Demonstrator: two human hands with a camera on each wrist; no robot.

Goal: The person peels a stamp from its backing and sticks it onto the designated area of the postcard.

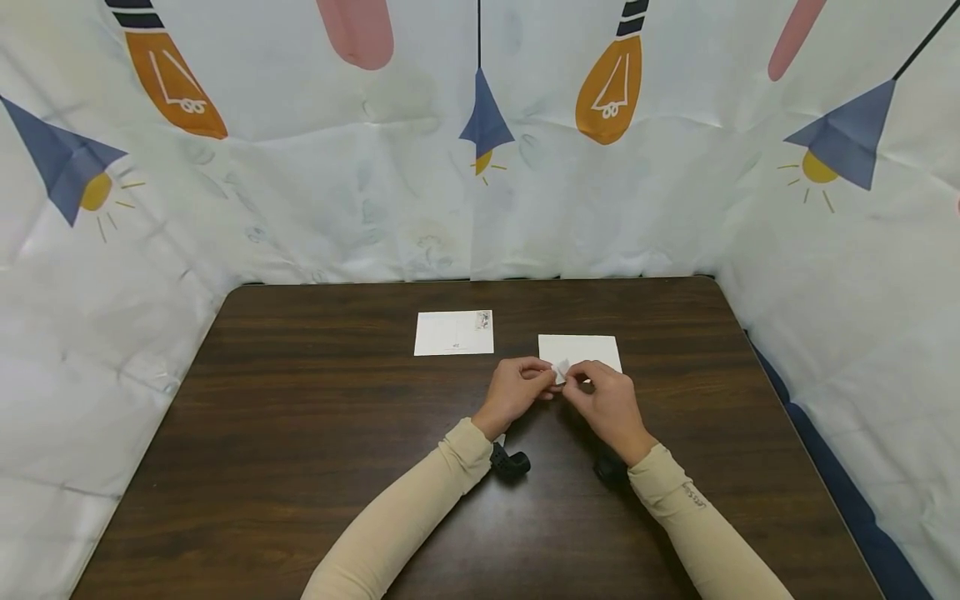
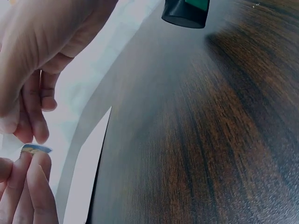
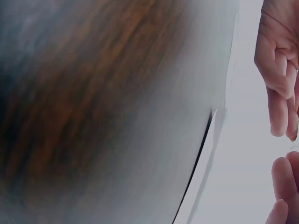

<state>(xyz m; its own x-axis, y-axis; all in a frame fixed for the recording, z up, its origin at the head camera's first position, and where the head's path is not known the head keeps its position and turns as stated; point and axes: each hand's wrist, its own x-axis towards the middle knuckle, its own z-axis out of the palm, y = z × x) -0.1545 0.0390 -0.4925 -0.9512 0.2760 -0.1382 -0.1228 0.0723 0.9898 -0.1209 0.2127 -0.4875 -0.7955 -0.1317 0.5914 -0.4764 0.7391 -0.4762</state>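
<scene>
Between the two hands, over the front edge of a plain white card [image 1: 592,346], is a small white stamp [image 1: 560,372]. Its edge shows blue in the left wrist view, where the stamp [image 2: 36,148] looks slightly curled. My left hand [image 1: 517,390] pinches it by one side with thumb and fingers. From the other side, my right hand [image 1: 606,404] pinches at its edge with thumb and forefinger. Fingertips of both hands nearly meet. In the right wrist view the left hand [image 3: 280,60] is above and the right fingers [image 3: 284,179] are below.
A white postcard [image 1: 450,337] with a printed stamp in its upper right corner lies left of the plain card. Both lie on a dark brown wooden table [image 1: 300,417]. Black wrist devices [image 1: 512,465] sit under the wrists. A patterned white curtain [image 1: 412,200] surrounds the table.
</scene>
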